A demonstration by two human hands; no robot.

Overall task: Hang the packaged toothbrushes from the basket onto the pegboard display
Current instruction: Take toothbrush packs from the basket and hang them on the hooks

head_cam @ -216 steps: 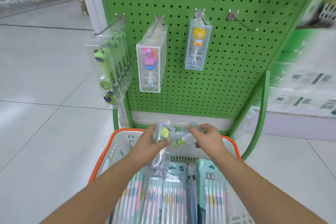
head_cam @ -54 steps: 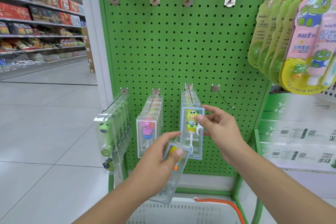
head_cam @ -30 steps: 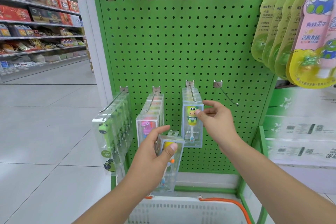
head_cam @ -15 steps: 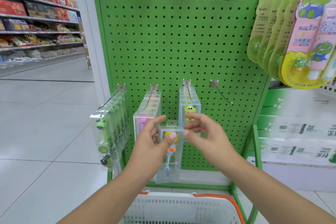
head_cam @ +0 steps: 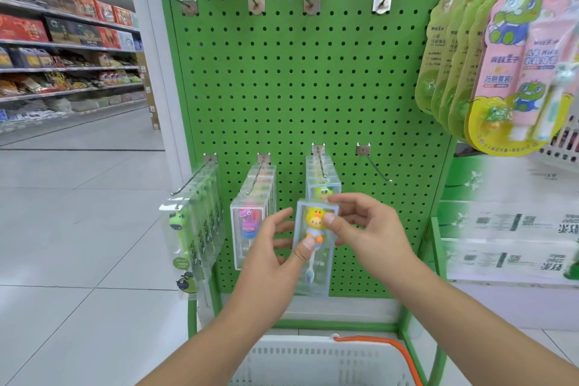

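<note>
A clear boxed toothbrush with a yellow duck figure [head_cam: 314, 273] is upright in front of the green pegboard [head_cam: 300, 88]. My left hand [head_cam: 272, 263] grips its left side, thumb on the front. My right hand [head_cam: 366, 229] pinches its top right corner. Just behind it, a hook [head_cam: 321, 164] carries several boxes, the front one with a green figure [head_cam: 324, 193]. Further left hang pink-figure boxes [head_cam: 250, 222] and green-figure packs [head_cam: 191, 226]. One hook [head_cam: 374, 164] to the right is bare. The white basket [head_cam: 316, 360] with its orange handle is at the bottom.
An upper row of bare hooks [head_cam: 255, 3] juts from the board. Pink and green toothpaste sets [head_cam: 513, 66] hang close on the right. White cartons [head_cam: 513, 229] stand lower right. An aisle with stocked shelves [head_cam: 62, 50] opens to the left.
My right hand let go of the green-figure box on the hook and came over to pinch the duck box. My left hand raised that box and turned it upright.
</note>
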